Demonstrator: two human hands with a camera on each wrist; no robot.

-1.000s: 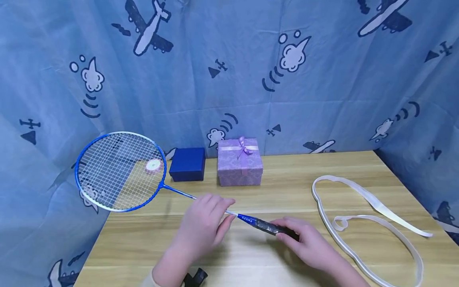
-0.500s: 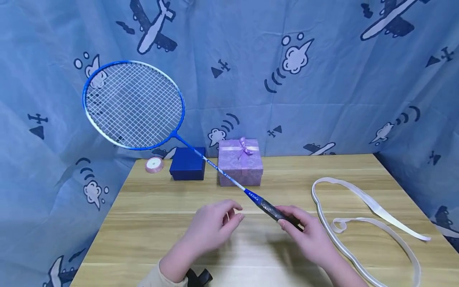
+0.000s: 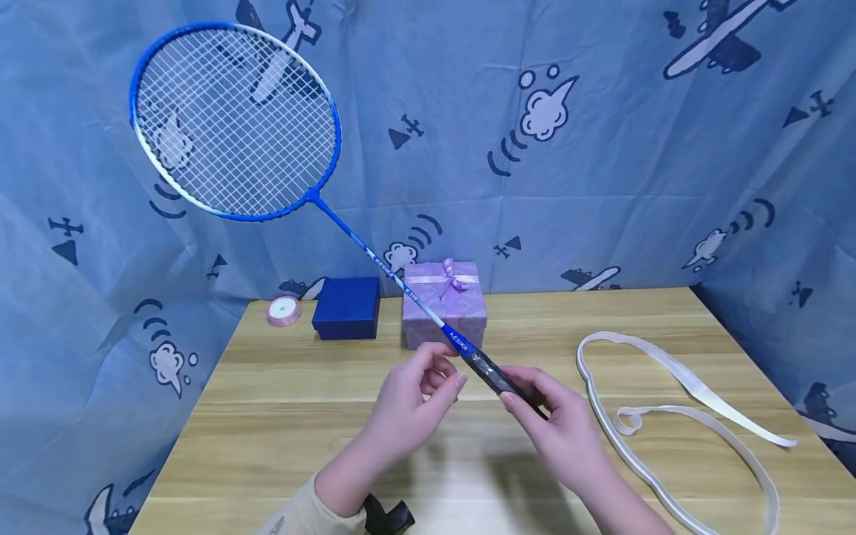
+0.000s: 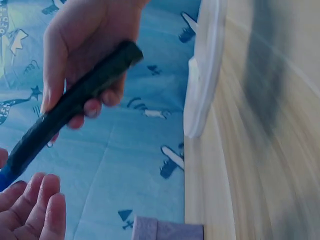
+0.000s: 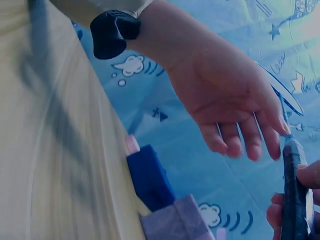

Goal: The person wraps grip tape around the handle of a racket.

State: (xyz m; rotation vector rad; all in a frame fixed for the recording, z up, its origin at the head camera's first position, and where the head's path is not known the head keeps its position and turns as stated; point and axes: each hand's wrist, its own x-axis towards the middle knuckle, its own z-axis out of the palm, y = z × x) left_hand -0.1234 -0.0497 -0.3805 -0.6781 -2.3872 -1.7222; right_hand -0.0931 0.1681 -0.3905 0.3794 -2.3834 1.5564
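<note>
In the head view my right hand (image 3: 562, 427) grips the black handle of a blue and white badminton racket (image 3: 483, 365), near its butt end. The racket slants up to the left above the table, with its strung head in front of the curtain. My left hand (image 3: 411, 405) is beside the upper end of the handle, its fingers loosely bent and holding nothing. Whether a fingertip touches the racket I cannot tell. The left wrist view shows the right thumb and fingers around the dark handle (image 4: 75, 102). Relaxed left fingers (image 5: 232, 137) hang beside the handle in the right wrist view.
Along the back of the wooden table (image 3: 287, 416) are a pink ribbon spool (image 3: 284, 310), a dark blue box (image 3: 345, 308) and a purple gift box (image 3: 428, 312) with a bow. A long white ribbon (image 3: 625, 453) lies looped at the right. A patterned blue curtain (image 3: 602, 148) hangs behind.
The racket head has swung upward from low at the left to high before the curtain. My left hand has come off the shaft, then moved up beside the handle. The right hand keeps its grip.
</note>
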